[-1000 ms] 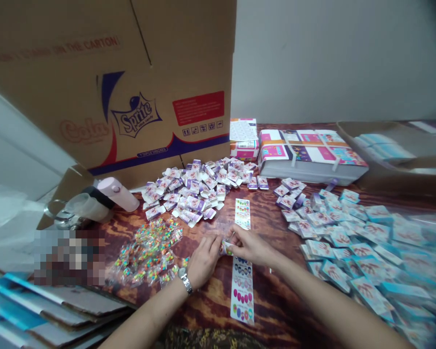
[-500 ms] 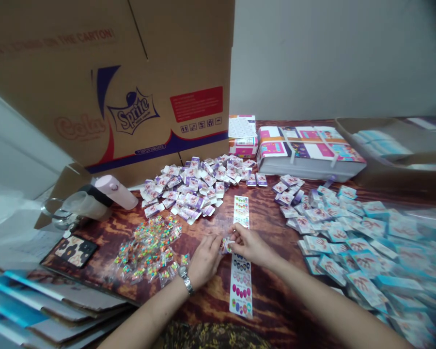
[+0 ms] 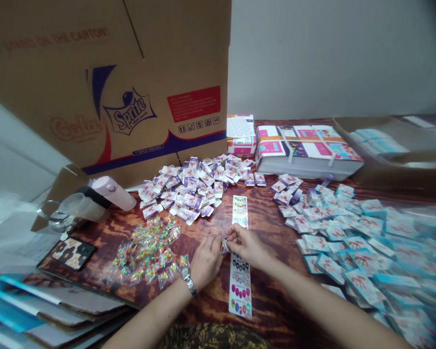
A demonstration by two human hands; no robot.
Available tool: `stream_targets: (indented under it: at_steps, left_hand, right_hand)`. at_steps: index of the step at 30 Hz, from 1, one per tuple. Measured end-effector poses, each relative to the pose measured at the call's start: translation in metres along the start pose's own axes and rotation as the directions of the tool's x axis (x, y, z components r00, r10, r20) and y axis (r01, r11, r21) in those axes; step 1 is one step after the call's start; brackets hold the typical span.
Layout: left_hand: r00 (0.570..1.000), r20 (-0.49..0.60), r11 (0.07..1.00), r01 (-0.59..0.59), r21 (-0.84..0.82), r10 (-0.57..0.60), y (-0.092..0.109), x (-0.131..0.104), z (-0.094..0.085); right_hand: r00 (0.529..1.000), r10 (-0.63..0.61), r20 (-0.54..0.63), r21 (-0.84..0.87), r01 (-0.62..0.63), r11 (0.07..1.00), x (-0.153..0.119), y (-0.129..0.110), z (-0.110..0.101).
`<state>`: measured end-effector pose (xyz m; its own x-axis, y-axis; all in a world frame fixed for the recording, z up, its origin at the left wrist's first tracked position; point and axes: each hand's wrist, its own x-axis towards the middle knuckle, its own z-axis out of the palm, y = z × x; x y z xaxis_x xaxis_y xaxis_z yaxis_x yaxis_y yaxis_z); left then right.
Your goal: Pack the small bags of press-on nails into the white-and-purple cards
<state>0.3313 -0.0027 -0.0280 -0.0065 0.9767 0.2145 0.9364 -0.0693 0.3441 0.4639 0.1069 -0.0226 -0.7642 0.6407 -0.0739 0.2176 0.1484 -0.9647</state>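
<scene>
Between my hands is a small white and purple box (image 3: 223,246). My left hand (image 3: 206,259), with a metal watch at the wrist, grips its left side. The fingers of my right hand (image 3: 244,244) are pinched at its right end, over a long strip of colourful nail stickers (image 3: 241,291); what they pinch is too small to make out. Small candy packets (image 3: 148,249) lie left of my left hand. Beyond my hands is a heap of small purple and white boxes (image 3: 189,186). Light blue and white boxes (image 3: 359,257) are piled on the right.
A large carton (image 3: 160,63) stands at the back left. A strapped stack of printed sheets (image 3: 308,150) and an open carton (image 3: 385,169) are at the back right. Left are a pink bottle (image 3: 113,193), a phone (image 3: 72,252) and folded cardboard (image 3: 69,310).
My right fingers have drawn in closer over the end of the small box, which now shows less. The whole view has shifted slightly.
</scene>
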Motion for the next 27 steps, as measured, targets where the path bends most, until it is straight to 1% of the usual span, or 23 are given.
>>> stream_targets:
  at_steps: [3,5,8,10,13,15,17,20,22,25,27]
  left_hand:
    - [1.0,-0.001,1.0,-0.005,-0.017,0.005,0.0,-0.003,0.001]
    - [1.0,0.003,1.0,-0.002,-0.029,0.002,0.0,-0.006,0.002]
    - [1.0,0.001,0.999,-0.002,-0.048,0.003,0.0,-0.009,0.001]
    - [1.0,-0.008,0.998,-0.013,-0.067,0.012,0.001,-0.009,0.0]
    - [1.0,-0.004,0.992,-0.028,-0.12,0.028,0.003,-0.006,-0.004]
    - [0.999,0.019,0.986,-0.033,-0.162,0.037,0.005,-0.004,-0.007]
    - [0.998,0.041,0.98,-0.03,-0.198,0.039,0.008,-0.002,-0.009]
    - [0.998,0.054,0.971,-0.015,-0.239,0.028,0.009,0.0,-0.012]
    - [0.998,0.055,0.966,0.001,-0.258,0.014,0.008,0.0,-0.012]
    - [0.999,0.043,0.962,0.028,-0.273,-0.017,0.005,0.001,-0.013]
    - [0.999,0.031,0.961,0.043,-0.273,-0.036,0.003,0.002,-0.013]
  right_hand:
    - [0.995,-0.095,0.008,-0.233,0.094,0.968,-0.005,-0.009,0.002]
    - [0.992,-0.128,0.013,-0.357,0.124,0.926,-0.008,-0.011,0.001]
    - [0.987,-0.159,-0.015,-0.451,0.135,0.882,-0.009,-0.009,-0.003]
    - [0.989,-0.149,-0.02,-0.431,0.126,0.894,-0.008,-0.007,-0.008]
    - [0.996,-0.085,0.042,-0.356,0.094,0.93,-0.006,-0.007,-0.012]
    - [0.996,-0.064,0.064,-0.347,0.083,0.934,-0.006,-0.009,-0.012]
    - [0.996,-0.073,0.048,-0.35,0.085,0.933,-0.007,-0.011,-0.009]
    - [0.996,-0.091,-0.017,-0.313,0.081,0.946,-0.007,-0.008,-0.005]
    - [0.996,-0.079,-0.031,-0.242,0.069,0.968,-0.007,-0.006,-0.005]
    - [0.995,-0.092,0.042,-0.054,0.094,0.994,-0.009,-0.008,-0.01]
    - [0.99,-0.124,0.061,-0.014,0.125,0.992,-0.013,-0.014,-0.013]
